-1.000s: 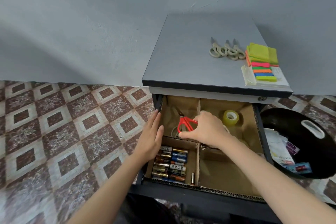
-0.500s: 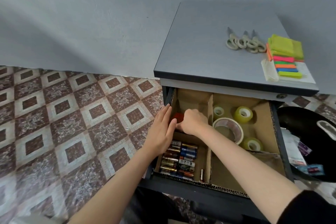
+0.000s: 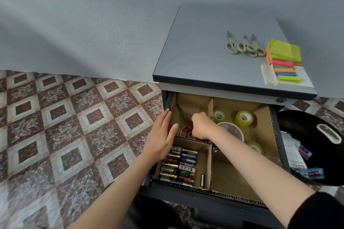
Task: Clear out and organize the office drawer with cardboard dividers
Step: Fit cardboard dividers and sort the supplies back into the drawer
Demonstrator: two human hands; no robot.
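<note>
Drawer (image 3: 188, 195) open, left hand (image 3: 161, 136) flat against its side, right hand (image 3: 202, 126) gripping red scissors (image 3: 189, 126)

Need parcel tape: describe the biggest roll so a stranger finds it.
In the open cardboard-divided drawer, check the back right compartment. It is the broad, pale-rimmed tape roll lying flat; the three yellowish tape rolls beside it are smaller.

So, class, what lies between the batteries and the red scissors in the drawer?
A cardboard divider runs across between the batteries and the red scissors, as the head view shows.
</note>
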